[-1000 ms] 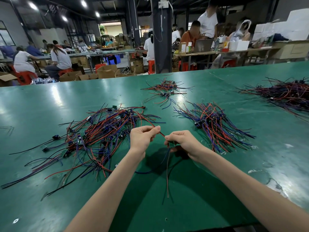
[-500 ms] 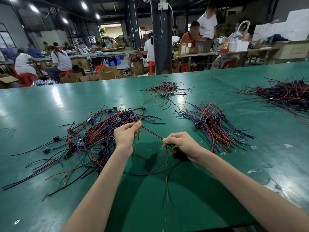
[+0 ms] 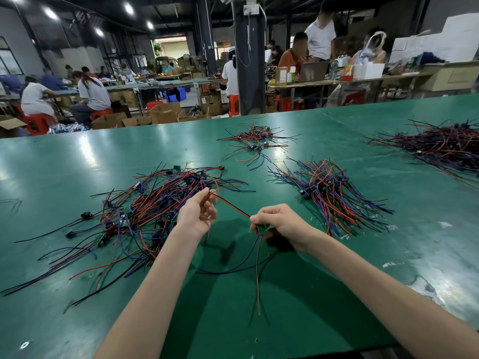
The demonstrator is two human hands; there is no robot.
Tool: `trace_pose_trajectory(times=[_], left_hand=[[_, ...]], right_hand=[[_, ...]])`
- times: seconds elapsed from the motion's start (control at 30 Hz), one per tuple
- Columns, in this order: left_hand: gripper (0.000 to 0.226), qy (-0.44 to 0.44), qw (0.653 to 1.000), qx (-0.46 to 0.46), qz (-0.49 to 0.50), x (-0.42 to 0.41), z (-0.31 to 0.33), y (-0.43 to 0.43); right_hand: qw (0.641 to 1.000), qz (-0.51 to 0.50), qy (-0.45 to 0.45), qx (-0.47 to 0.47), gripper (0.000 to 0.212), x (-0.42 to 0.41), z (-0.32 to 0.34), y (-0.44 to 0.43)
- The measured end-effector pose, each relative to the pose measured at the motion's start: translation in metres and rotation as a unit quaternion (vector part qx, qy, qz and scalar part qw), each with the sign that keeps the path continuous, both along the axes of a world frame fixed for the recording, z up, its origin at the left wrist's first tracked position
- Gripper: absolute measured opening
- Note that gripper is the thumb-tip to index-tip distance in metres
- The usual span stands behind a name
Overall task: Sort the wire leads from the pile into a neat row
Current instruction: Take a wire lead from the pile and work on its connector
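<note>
A tangled pile of red, blue and black wire leads with small green boards lies on the green table, left of centre. My right hand pinches one lead's small green board; its blue, black and red wires hang down toward me. My left hand pinches the red and black wire pair of that same lead, stretched taut between both hands. A fanned-out row of leads lies to the right of my hands.
A smaller heap of leads lies farther back at centre, and a large dark heap at far right. The green table stretches wide. People sit at benches beyond, behind a dark pillar.
My left hand has slid left and away from my right hand along the red and black wires, pulling them straight. My right hand has stayed in place on the board.
</note>
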State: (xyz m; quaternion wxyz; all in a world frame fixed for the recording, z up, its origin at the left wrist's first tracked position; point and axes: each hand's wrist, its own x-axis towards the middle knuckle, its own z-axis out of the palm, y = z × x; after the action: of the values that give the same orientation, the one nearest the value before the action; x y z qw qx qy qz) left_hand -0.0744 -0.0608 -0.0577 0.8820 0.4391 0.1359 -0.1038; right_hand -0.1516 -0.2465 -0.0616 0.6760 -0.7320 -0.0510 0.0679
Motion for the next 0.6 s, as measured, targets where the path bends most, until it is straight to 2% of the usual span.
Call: trace_pose_trajectory(times=[0.07, 0.13, 0.2, 0.3, 0.43, 0.53, 0.6], left_hand=[[0.022, -0.004, 1.000, 0.009, 0.010, 0.000, 0.001, -0.002], [0.021, -0.045, 0.993, 0.093, 0.061, 0.001, 0.000, -0.004], [0.023, -0.103, 0.971, 0.191, 0.105, 0.000, -0.001, -0.006], [0.022, -0.134, 0.963, 0.207, 0.105, -0.005, -0.002, -0.009], [0.026, -0.124, 0.968, 0.215, -0.037, -0.020, -0.002, -0.026], [0.028, -0.138, 0.949, 0.219, -0.181, -0.040, -0.003, -0.048], [0.028, -0.129, 0.941, 0.197, -0.244, -0.050, -0.003, -0.058]], right_hand=[[1.000, 0.003, 0.005, 0.000, 0.024, -0.001, 0.000, 0.000], [1.000, 0.007, 0.009, 0.002, 0.024, -0.001, 0.001, 0.000], [1.000, 0.011, 0.010, 0.002, 0.024, -0.002, 0.001, -0.001], [1.000, 0.005, 0.012, 0.016, 0.024, -0.002, 0.001, -0.002], [0.996, -0.054, 0.005, 0.065, 0.023, 0.004, 0.000, -0.004], [0.985, -0.077, 0.008, 0.152, 0.020, 0.008, 0.001, -0.009], [0.976, -0.082, 0.010, 0.201, 0.019, 0.010, 0.002, -0.014]])
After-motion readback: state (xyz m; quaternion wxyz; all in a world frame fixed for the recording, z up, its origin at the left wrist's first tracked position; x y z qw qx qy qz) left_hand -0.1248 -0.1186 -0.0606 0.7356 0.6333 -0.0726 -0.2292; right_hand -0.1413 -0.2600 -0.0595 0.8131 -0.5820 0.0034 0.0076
